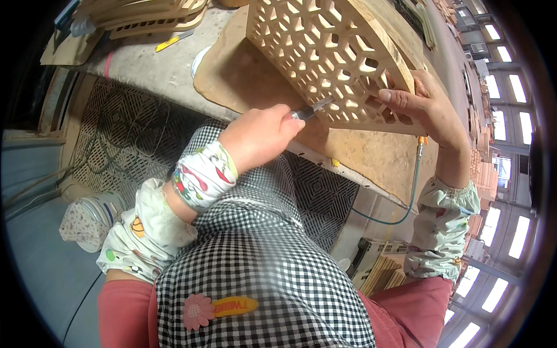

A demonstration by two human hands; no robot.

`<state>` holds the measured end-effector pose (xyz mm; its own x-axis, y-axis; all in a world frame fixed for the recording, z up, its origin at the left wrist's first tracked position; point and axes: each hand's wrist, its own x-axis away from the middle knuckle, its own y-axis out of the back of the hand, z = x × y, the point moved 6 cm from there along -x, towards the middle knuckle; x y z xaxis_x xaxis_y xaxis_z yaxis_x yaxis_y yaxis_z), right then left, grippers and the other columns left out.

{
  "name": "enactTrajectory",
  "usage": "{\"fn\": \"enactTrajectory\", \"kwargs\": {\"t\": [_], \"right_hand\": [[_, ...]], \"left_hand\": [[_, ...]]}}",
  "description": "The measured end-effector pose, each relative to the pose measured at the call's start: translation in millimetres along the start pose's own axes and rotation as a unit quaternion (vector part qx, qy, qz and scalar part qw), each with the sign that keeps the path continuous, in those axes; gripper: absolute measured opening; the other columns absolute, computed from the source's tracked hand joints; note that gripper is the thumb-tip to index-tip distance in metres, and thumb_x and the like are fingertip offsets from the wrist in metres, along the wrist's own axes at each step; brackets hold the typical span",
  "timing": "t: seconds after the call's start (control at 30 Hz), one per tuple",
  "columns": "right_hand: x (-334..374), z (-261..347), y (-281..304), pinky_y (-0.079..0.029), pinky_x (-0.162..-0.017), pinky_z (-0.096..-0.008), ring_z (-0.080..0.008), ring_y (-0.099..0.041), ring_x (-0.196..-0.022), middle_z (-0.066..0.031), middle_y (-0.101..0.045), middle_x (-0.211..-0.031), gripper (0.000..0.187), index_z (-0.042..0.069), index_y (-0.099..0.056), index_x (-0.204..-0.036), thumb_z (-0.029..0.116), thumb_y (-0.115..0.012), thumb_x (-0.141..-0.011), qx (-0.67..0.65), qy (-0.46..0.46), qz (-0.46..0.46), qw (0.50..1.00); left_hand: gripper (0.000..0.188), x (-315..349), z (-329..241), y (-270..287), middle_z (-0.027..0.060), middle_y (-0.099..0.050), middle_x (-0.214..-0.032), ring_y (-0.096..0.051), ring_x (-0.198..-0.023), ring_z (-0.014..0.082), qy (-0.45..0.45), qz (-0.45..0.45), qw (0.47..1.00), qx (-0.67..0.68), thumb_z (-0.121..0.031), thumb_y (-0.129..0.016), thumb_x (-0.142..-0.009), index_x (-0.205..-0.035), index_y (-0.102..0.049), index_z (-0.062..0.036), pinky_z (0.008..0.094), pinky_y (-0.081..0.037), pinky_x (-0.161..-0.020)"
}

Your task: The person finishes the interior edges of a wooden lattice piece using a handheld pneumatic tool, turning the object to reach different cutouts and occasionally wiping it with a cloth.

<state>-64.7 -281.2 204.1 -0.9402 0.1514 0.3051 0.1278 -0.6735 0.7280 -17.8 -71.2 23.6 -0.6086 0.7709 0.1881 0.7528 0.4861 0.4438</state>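
A pale wooden lattice panel (316, 55), cut through with a pattern of many small holes, stands tilted on edge on the bench. My right hand (426, 107) grips its right end, thumb on the patterned face and the other fingers partly hidden behind the edge. In my left hand (261, 134) is a knife (308, 111) with a dark handle, closed in my fingers. Its narrow metal blade points up and right, the tip at the holes near the panel's lower edge. Whether the tip touches wood I cannot tell.
A brown mat (360, 152) lies under the panel on the bench (154, 72). A yellow utility knife (173, 42) and stacked curved wooden parts (154, 17) are at the far left. A thin air hose (416, 174) hangs at the right. A white bucket (93, 214) stands lower left.
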Motion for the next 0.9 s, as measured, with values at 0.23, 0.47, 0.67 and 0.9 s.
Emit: {"fn": "enactTrajectory", "kwargs": {"t": [0.23,0.47,0.67,0.9], "right_hand": [[-4.9,-10.9,11.6,-0.044,-0.057,-0.026,-0.009,-0.056,-0.059,-0.0014,-0.067,-0.07,0.041,0.002,-0.078,-0.09,0.043,-0.082,-0.089,-0.032,0.017,-0.024,0.999],[-4.5,-15.8,12.2,-0.043,-0.057,-0.0262,-0.0094,-0.055,-0.059,0.0004,-0.063,-0.068,0.039,0.003,-0.078,-0.087,0.042,-0.084,-0.087,-0.026,0.005,-0.027,0.999],[-1.8,-13.7,10.8,-0.044,-0.058,-0.0261,-0.0096,-0.059,-0.063,0.0002,-0.063,-0.069,0.039,0.003,-0.076,-0.088,0.041,-0.083,-0.088,-0.015,0.012,0.005,1.0],[-0.9,-3.1,6.3,-0.046,-0.058,-0.0267,-0.0102,-0.063,-0.066,-0.0032,-0.071,-0.075,0.039,0.001,-0.075,-0.094,0.039,-0.082,-0.093,-0.06,0.032,0.014,0.998]], "left_hand": [[0.039,53.2,5.4,6.7,0.0232,-0.074,-0.091,-0.072,-0.086,0.0455,0.053,-0.027,0.997,-0.057,-0.041,-0.056,-0.108,-0.122,-0.063,-0.0047,0.0531,-0.055,-0.073],[0.042,27.6,13.0,-4.0,0.0226,-0.075,-0.098,-0.072,-0.091,0.0463,0.035,-0.04,0.995,-0.084,-0.042,-0.054,-0.108,-0.123,-0.061,-0.0025,0.0542,-0.056,-0.078],[0.046,6.2,9.9,-16.0,0.026,-0.074,-0.097,-0.07,-0.09,0.0502,0.044,-0.036,0.997,-0.06,-0.044,-0.052,-0.109,-0.118,-0.061,-0.0002,0.0555,-0.055,-0.079],[0.044,-0.4,26.5,-26.0,0.0146,-0.068,-0.081,-0.066,-0.064,0.0315,0.023,0.007,0.997,0.077,-0.043,-0.051,-0.11,-0.112,-0.062,-0.0003,0.0415,-0.054,-0.062]]}}
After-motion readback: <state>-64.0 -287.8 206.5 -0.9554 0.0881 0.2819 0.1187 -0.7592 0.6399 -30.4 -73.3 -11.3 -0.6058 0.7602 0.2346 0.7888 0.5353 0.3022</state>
